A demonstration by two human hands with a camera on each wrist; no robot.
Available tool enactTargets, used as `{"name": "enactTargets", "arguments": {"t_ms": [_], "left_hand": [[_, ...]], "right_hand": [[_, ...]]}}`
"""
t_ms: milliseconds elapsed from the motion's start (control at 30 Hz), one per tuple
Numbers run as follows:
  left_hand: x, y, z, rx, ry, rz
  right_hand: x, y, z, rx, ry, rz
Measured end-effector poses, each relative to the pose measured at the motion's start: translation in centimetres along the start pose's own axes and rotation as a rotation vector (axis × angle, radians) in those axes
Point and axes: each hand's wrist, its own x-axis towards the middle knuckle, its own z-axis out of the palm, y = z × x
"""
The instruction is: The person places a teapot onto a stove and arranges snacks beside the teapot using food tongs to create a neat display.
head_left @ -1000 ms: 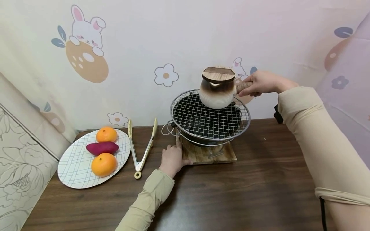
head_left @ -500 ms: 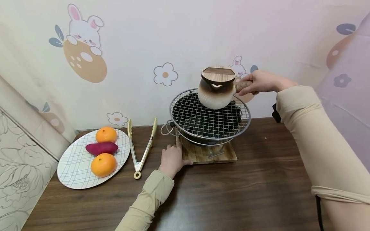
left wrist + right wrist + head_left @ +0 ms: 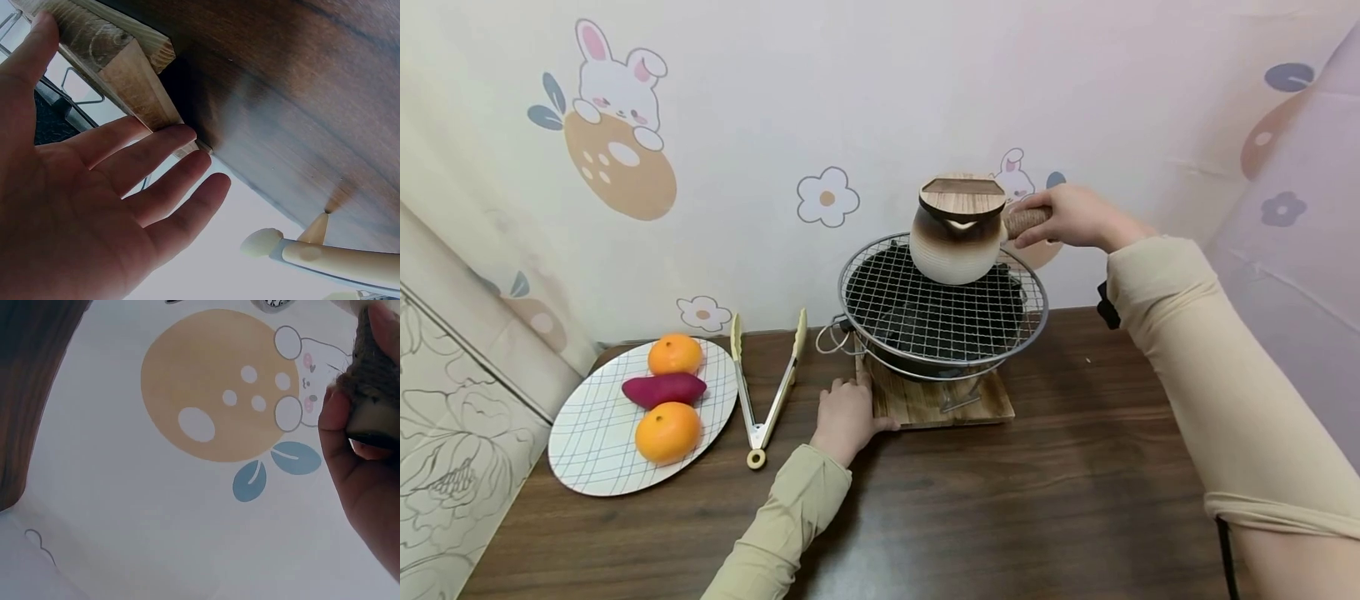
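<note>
We see the pot (image 3: 955,254), barely shifted, still held near the grill's (image 3: 951,364) far edge: right hand (image 3: 1075,217) pinching its handle (image 3: 1028,221), left hand (image 3: 844,417) (fingers (image 3: 187,215) spread) touching the board's (image 3: 925,408) corner.

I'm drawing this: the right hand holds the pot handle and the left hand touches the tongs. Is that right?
Not quite: the left hand touches the wooden board, not the tongs, as the left wrist view shows. The right hand does hold the pot handle.

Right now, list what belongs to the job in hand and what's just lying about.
Seemingly in use: lidded pot, gripped by the right hand; grill; wooden board, touched by the left hand.
Seemingly idle: tongs; checked plate; two oranges; purple sweet potato.
</note>
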Motion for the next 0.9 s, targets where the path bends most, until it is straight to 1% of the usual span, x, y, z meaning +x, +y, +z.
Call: {"name": "enactTargets", "arguments": {"t_ms": [133, 300, 533, 733, 900], "left_hand": [[0.1, -0.1, 0.0, -0.007, -0.01, -0.005], [0.1, -0.2, 0.0, -0.01, -0.023, -0.008], [0.0, -0.2, 0.0, -0.008, -0.016, -0.011], [0.0, -0.2, 0.0, -0.01, -0.018, -0.012], [0.0, -0.3, 0.1, -0.013, -0.006, -0.009]], "right_hand": [[0.1, -0.3, 0.4, -0.02, 0.044, -0.03], [0.3, -0.4, 0.8, -0.048, 0.076, -0.056], [0.2, -0.6, 1.1, -0.058, 0.121, -0.072], [-0.1, -0.9, 1.1, -0.046, 0.125, -0.047], [-0.5, -1.2, 1.2, -0.034, 0.128, 0.026]]}}
